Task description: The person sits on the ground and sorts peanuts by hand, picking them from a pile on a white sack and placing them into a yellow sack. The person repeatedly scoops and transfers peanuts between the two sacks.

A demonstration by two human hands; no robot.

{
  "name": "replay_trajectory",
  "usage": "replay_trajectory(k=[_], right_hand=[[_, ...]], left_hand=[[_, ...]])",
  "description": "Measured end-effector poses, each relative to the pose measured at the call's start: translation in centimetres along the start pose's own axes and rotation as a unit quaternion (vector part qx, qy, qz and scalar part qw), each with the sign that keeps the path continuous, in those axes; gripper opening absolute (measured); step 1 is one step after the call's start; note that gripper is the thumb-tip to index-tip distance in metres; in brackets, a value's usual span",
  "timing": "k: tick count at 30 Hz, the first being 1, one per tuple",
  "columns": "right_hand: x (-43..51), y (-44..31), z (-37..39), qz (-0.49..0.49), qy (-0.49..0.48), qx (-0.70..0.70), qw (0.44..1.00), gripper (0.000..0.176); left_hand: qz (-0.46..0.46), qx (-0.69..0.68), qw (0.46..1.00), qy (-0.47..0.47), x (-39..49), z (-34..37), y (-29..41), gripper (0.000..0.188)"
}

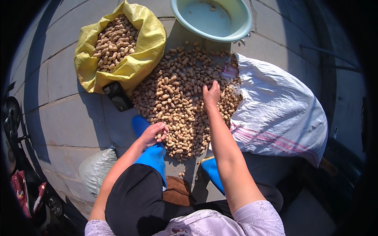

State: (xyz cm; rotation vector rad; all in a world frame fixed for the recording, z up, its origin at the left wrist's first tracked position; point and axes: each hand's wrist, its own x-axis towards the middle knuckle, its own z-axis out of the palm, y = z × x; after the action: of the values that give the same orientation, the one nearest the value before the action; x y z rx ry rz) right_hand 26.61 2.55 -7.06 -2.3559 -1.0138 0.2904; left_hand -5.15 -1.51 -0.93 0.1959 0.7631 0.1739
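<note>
A broad heap of unshelled peanuts [177,109] lies on the paving before me. At its near left edge, my left hand [154,133] has its fingers curled around a few peanuts. Farther out, my right hand [211,93] reaches into the heap with fingers bent down; whether it grips a peanut cannot be told. To the right, a white woven sack [274,103] with pink stripes lies on its side, its mouth at the heap. An upright yellow woven sack [147,38] full of peanuts stands at the upper left. A light blue plastic basin [212,20] holding a few peanuts is beyond the heap.
A black phone [118,96] leans by the yellow sack. A pale, filled plastic sack [99,169] sits left of my left forearm. My blue boots [212,172] flank the heap's near edge. At far left is a wheeled item [54,205] with red cloth.
</note>
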Motion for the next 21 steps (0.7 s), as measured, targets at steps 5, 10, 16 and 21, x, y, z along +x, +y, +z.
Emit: replay_trajectory(k=[5,10,16,21], right_hand=[[0.8,2.5,-0.6,0.215,-0.120,0.399,0.883,0.016],[-2.0,0.2,-4.3,0.323,-0.200,0.558,0.738,0.014],[-2.8,0.4,-5.9,0.336,-0.228,0.556,0.725,0.016],[-2.8,1.4,-4.1,0.022,-0.133,0.114,0.984,0.015]], left_hand=[[-0.001,-0.001,1.000,0.001,0.5,0.6,0.1,0.026],[0.003,-0.002,1.000,0.001,-0.1,0.2,0.1,0.025],[0.006,-0.006,1.000,0.011,-0.2,0.4,0.2,0.026],[0.003,-0.010,1.000,0.009,-0.1,0.7,0.2,0.026]])
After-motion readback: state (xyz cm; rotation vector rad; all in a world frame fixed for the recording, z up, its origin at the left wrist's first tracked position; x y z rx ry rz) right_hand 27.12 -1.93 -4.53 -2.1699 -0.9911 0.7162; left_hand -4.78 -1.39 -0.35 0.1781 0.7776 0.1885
